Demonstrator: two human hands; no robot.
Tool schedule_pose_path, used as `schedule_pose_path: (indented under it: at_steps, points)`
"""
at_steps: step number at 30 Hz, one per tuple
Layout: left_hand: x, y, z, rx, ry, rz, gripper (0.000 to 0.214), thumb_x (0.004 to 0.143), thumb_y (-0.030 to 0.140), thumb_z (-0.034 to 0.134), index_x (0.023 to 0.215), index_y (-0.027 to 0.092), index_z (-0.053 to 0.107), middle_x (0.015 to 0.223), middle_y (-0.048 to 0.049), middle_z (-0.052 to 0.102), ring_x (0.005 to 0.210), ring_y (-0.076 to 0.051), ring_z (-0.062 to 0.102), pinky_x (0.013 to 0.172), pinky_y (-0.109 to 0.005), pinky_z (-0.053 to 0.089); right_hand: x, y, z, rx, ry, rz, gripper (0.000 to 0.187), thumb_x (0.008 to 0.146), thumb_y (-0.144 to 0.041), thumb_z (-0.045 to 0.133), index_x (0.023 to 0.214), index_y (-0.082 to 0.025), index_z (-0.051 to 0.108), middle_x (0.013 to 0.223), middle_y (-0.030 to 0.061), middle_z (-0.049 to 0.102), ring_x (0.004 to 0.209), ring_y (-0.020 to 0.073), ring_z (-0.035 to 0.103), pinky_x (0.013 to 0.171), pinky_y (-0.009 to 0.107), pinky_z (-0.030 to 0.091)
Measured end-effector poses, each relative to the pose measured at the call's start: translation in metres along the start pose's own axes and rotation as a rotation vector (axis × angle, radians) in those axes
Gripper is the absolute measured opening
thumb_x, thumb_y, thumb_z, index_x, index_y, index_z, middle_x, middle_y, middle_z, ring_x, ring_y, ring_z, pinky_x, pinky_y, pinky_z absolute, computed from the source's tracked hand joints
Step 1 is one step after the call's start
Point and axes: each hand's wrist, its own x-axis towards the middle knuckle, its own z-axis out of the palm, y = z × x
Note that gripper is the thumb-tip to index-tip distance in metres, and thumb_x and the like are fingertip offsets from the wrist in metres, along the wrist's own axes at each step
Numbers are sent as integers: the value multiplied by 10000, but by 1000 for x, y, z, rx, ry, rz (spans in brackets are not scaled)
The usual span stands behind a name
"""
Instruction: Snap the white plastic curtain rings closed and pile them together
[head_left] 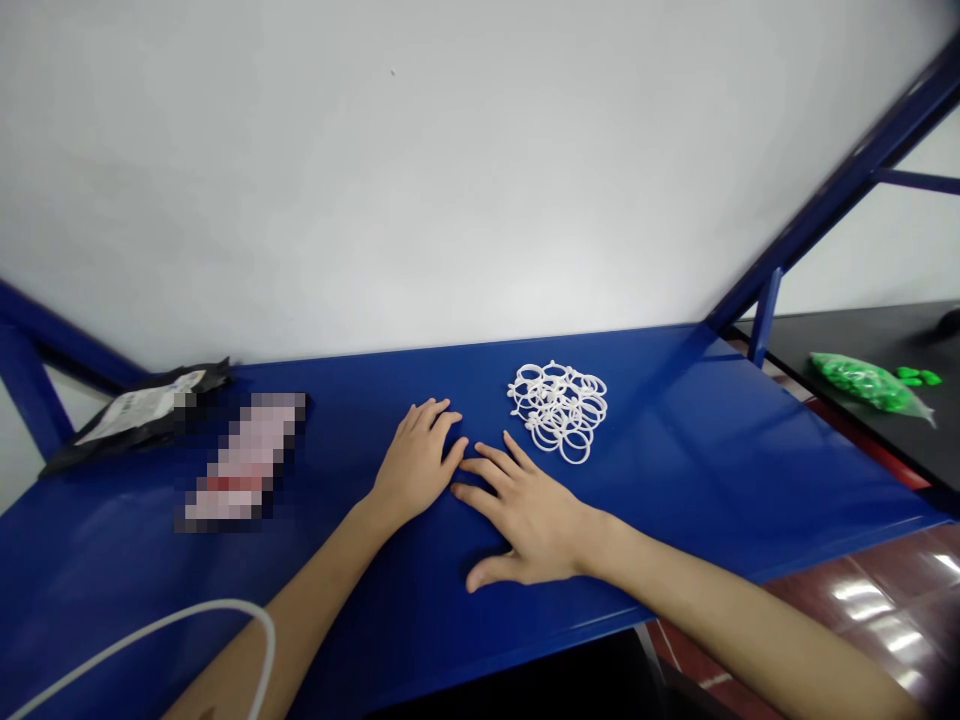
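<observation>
My left hand (417, 462) lies flat on the blue shelf (712, 450), palm down, fingers stretched out and holding nothing. My right hand (525, 515) lies flat beside it, fingers spread, its fingertips almost touching the left hand's. A pile of several white plastic rings (559, 410) sits on the shelf just beyond and to the right of my right hand, apart from the fingers.
A black packet with a white label (139, 412) lies at the shelf's far left, a blurred-out pinkish item (244, 460) next to it. A white cable (150, 630) loops at the lower left. A bag of green pieces (862, 380) rests on a black table at right.
</observation>
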Motion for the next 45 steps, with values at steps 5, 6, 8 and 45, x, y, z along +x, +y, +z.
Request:
schedule_pose_path:
  at_steps: [5,6,8,45]
  points:
    - [0,0,0,19,-10,1,335,972,316,478,1230,155,619,1416,-148,579,1393,-332,469,1193,-563,335,0,1,0,4,4,-4,850,859,-763,530,1456,-160,484,1485,189,481,1476,387,317,1215,664,125]
    - [0,0,0,23,-12,2,338,974,317,477,1232,152,619,1417,-150,578,1394,-331,467,1194,-560,334,0,1,0,5,4,-4,850,859,-764,529,1455,-160,485,1484,188,482,1476,386,317,1216,663,123]
    - [0,0,0,29,-14,5,339,976,319,477,1233,150,619,1418,-153,577,1396,-331,465,1193,-562,335,0,1,0,7,1,-3,850,859,-763,530,1459,-163,482,1489,186,479,1476,386,318,1216,664,121]
    - [-5,2,7,102,-65,48,404,1011,294,381,1317,113,573,1504,-220,490,1466,-375,369,1191,-620,297,2,6,-3,83,42,35,666,876,-677,604,1357,-216,588,1424,134,549,1442,334,387,1216,630,185]
